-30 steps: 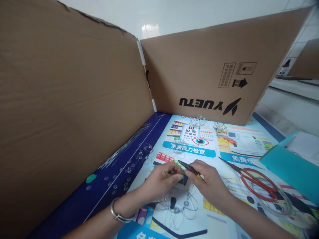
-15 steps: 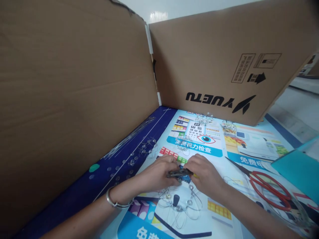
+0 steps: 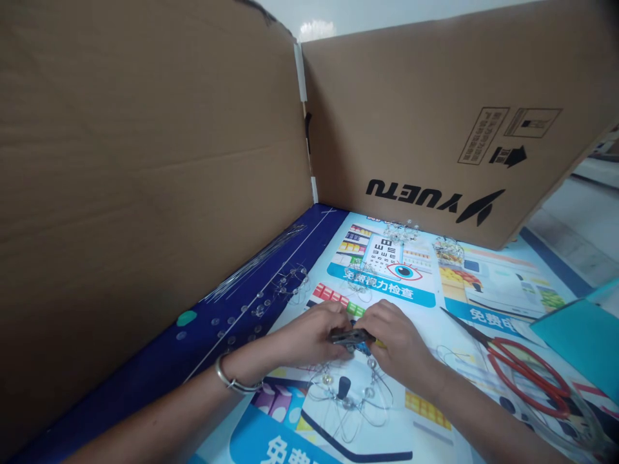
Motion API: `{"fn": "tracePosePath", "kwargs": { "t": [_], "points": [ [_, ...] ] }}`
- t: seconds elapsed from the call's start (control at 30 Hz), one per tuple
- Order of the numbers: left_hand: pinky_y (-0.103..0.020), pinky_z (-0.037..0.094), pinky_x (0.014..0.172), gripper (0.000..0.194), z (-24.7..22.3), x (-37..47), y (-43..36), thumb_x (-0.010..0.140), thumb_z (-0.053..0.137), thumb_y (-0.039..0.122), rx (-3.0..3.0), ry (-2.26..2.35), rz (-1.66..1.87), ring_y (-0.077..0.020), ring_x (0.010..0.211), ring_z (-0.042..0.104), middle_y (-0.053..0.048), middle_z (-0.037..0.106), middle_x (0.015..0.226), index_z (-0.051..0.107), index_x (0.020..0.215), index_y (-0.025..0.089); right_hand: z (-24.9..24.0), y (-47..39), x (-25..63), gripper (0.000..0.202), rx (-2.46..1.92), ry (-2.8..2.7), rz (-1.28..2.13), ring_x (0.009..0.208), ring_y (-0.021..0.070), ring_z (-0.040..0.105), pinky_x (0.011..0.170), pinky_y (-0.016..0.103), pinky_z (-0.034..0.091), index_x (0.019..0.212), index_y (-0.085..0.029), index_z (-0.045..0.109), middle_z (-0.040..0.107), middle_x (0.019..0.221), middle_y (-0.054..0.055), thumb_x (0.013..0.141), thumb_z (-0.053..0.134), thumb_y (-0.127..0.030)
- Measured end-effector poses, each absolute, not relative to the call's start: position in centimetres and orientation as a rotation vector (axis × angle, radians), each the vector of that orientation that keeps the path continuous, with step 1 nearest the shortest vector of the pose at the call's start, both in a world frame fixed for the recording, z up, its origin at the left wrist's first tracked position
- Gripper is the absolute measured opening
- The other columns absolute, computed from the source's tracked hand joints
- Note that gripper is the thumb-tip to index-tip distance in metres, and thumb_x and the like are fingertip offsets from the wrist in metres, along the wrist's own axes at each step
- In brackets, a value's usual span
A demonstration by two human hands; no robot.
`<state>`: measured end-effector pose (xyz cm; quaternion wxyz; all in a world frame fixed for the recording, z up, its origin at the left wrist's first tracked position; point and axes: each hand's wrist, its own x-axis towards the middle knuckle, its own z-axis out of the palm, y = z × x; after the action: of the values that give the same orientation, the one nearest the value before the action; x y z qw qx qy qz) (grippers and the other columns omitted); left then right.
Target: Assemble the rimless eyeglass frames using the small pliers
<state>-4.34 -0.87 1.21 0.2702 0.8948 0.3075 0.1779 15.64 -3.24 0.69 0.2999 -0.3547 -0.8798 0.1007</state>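
My right hand (image 3: pixel 399 335) is closed around the pliers (image 3: pixel 353 336), whose dark jaws point left toward my other hand; a bit of yellow handle shows by the fingers. Closed at the jaws, my left hand (image 3: pixel 314 334) pinches the upper part of a beaded wire ring (image 3: pixel 347 404). The ring hangs toward me below both hands, with clear beads and thin wire loops spreading outward. Exactly where the jaws meet the wire is hidden by my fingers.
Red-handled scissors (image 3: pixel 529 374) lie at the right, near a teal sheet (image 3: pixel 580 341). Loose clear beads (image 3: pixel 231 340) and a bundle of straight wires (image 3: pixel 256 261) rest on the blue strip at left. More beaded wire rings (image 3: pixel 401 232) sit farther back. Cardboard walls (image 3: pixel 411 116) stand behind.
The view has shifted slightly, so the surroundings sit a little farther right. Both hands keep their hold; the pliers' jaws appear slightly turned.
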Motion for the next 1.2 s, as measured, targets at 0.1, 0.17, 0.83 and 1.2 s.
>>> {"fn": "tracePosePath", "kwargs": {
  "t": [0.1, 0.17, 0.83, 1.2],
  "points": [
    [-0.024, 0.034, 0.067, 0.022, 1.4, -4.3, -0.7, 0.072, 0.067, 0.03, 2.413, 0.826, 0.455, -0.014, 0.073, 0.047, -0.001, 0.052, 0.076, 0.053, 0.069, 0.014, 0.3, -3.1, 15.6, 0.026, -0.933, -2.328, 0.274, 0.08, 0.0187, 0.043, 0.07, 0.033, 0.037, 0.087, -0.018, 0.057, 0.053, 0.081, 0.005, 0.071, 0.044, -0.002],
    [-0.024, 0.035, 0.067, 0.022, 1.5, -4.2, -0.7, 0.072, 0.067, 0.029, 2.417, 0.822, 0.43, -0.0138, 0.072, 0.047, -0.001, 0.052, 0.076, 0.052, 0.07, 0.014, 0.0, -3.0, 15.5, 0.027, -0.914, -2.319, 0.275, 0.08, 0.0186, 0.042, 0.069, 0.033, 0.037, 0.087, -0.018, 0.058, 0.052, 0.081, 0.005, 0.069, 0.044, -0.001],
    [-0.024, 0.039, 0.069, 0.007, 1.2, -4.2, -0.5, 0.077, 0.062, 0.02, 2.364, 0.737, 0.519, -0.0143, 0.077, 0.051, -0.003, 0.057, 0.079, 0.06, 0.078, 0.014, -0.4, -3.4, 15.7, 0.027, -0.885, -2.26, 0.337, 0.082, 0.0187, 0.044, 0.071, 0.034, 0.039, 0.091, -0.018, 0.057, 0.052, 0.083, 0.005, 0.073, 0.044, -0.003],
    [-0.023, 0.04, 0.068, 0.012, 0.2, -3.1, -0.7, 0.081, 0.059, 0.02, 2.236, 0.743, 0.688, -0.012, 0.073, 0.053, -0.002, 0.058, 0.074, 0.062, 0.072, 0.014, -0.9, -3.3, 16.0, 0.026, -0.866, -2.207, 0.396, 0.082, 0.0181, 0.045, 0.07, 0.034, 0.04, 0.094, -0.02, 0.055, 0.052, 0.083, 0.004, 0.075, 0.046, -0.005]
  ]
}}
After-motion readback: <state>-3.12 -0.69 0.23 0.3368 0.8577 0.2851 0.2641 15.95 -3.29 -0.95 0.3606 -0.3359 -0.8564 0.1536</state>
